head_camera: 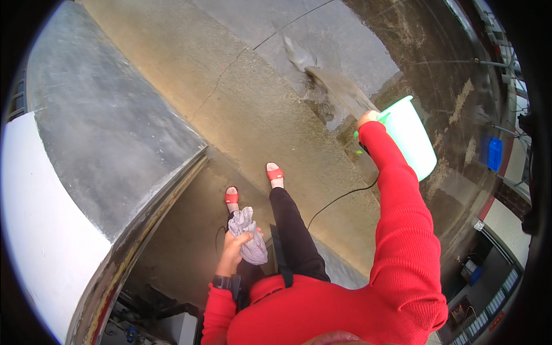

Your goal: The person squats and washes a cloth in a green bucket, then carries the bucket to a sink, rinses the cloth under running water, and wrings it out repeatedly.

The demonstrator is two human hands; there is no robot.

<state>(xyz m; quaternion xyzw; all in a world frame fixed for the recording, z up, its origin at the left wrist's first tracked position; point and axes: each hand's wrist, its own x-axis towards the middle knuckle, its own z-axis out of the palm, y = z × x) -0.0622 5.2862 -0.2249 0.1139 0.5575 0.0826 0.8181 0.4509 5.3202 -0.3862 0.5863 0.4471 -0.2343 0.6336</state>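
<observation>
My right hand (367, 118) grips the rim of a light green plastic bucket (409, 138), held out at arm's length and tipped over. A sheet of murky water (340, 88) pours from it and splashes onto the wet concrete (358, 39). In my left hand (235, 246) is a crumpled pale grey-purple cloth (248, 235), held in front of my thighs. The inside of the bucket is hidden from me.
Below me are my feet in red slide sandals (275, 173) on the concrete floor. A black cable (340, 199) runs across the ground. To the left stands a wall edge (172, 185). A blue crate (494, 154) sits far right.
</observation>
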